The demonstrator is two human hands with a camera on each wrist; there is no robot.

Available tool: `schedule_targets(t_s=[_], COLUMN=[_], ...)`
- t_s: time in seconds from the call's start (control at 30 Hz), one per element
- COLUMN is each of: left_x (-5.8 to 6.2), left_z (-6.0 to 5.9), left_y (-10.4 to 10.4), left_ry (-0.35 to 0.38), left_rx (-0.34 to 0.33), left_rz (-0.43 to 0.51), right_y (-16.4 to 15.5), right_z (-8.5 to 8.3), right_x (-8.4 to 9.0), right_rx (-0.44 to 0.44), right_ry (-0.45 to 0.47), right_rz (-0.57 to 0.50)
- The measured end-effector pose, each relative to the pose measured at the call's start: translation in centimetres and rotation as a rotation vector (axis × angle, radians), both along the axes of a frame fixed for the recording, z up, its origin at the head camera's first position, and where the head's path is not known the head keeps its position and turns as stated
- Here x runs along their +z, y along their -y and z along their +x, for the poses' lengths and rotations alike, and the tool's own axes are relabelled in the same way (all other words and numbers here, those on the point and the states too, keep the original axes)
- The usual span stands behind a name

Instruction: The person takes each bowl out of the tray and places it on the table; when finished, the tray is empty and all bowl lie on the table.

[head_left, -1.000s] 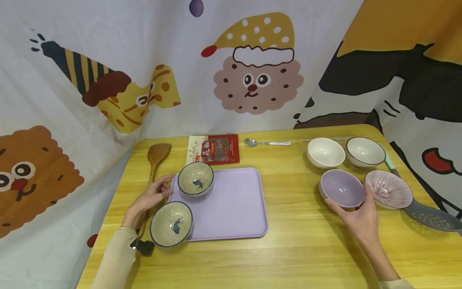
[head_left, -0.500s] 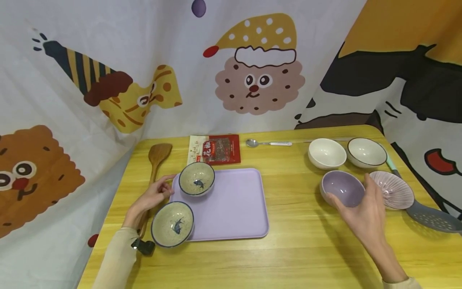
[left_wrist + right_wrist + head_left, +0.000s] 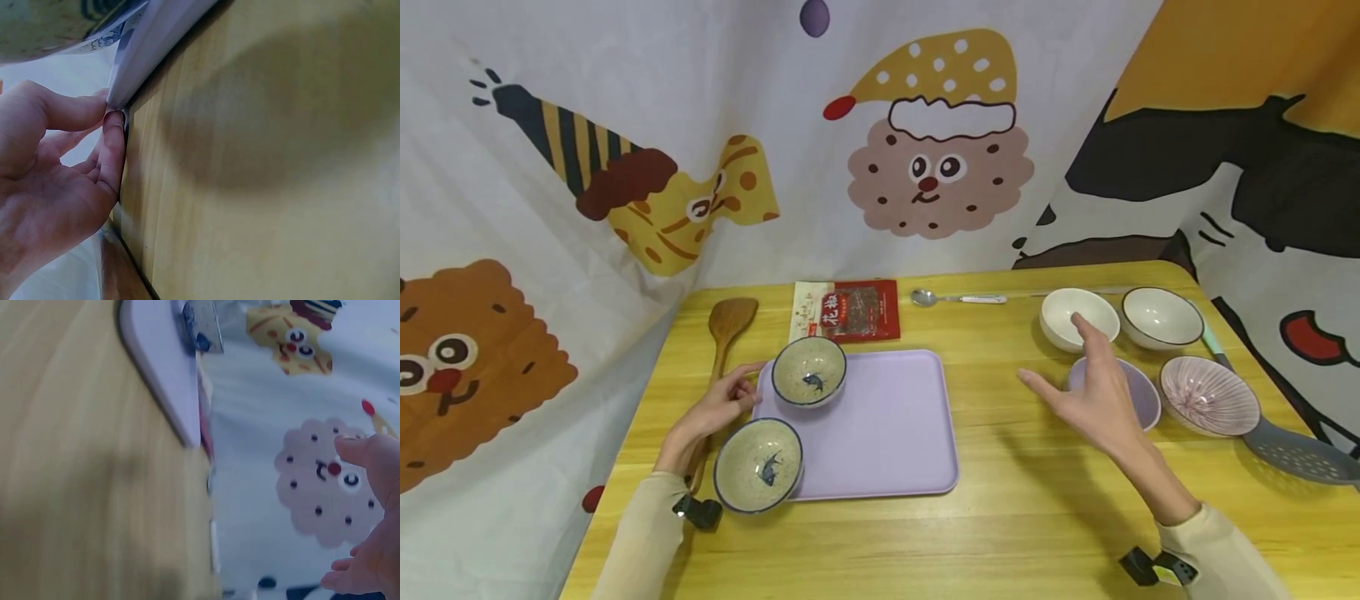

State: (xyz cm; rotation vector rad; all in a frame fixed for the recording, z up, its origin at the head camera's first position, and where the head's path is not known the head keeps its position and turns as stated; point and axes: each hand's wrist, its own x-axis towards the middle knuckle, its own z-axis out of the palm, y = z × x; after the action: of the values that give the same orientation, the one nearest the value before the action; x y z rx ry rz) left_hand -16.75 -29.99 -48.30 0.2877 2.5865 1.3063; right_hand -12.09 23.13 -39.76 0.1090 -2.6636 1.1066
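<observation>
Right hand (image 3: 1093,392): you've let go of the purple bowl (image 3: 1131,392); fingers spread, grip holding nothing, hovering above it.
Purple bowl: on the table (image 3: 1000,517), at 3 o'clock from the tray (image 3: 887,425).
Left hand (image 3: 711,412): grip pinches the tray's 9 o'clock edge, unchanged.
Meaning: that bowl looks released, not carried.

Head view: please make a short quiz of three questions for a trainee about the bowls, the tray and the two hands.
1. True or false: two fish-pattern bowls sit on the tray.
2. How many bowls stand on the table off the tray?
3. What does the left hand touch: A the wooden spatula, B the tray's edge, C the spoon?

Key: 1 true, bowls and. 2 four. 3 B. The right hand hovers open, holding nothing.
</observation>
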Motion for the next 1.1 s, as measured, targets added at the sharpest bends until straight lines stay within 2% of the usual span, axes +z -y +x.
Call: schedule_targets(t_s=[0.23,0.6,0.8,1.1], left_x=[-0.1,-0.2,-0.2,0.0], left_z=[0.1,0.0,-0.1,-0.1], left_y=[0.1,0.2,0.1,-0.1], left_ry=[-0.005,-0.002,-0.006,0.004], left_rx=[0.003,0.005,0.015,0.021], left_rz=[0.003,-0.013,-0.001,-0.001], right_y=[4.2,10.9,14.3,18.7], right_z=[-2.4,-5.2,-6.1,-7.2], right_x=[0.7,0.8,0.2,-2.0], right_rx=[0.143,0.333,0.414,0.548], right_ry=[-0.006,0.093,0.123,0.214], right_rz=[-0.01,-0.069,-0.076,-0.083])
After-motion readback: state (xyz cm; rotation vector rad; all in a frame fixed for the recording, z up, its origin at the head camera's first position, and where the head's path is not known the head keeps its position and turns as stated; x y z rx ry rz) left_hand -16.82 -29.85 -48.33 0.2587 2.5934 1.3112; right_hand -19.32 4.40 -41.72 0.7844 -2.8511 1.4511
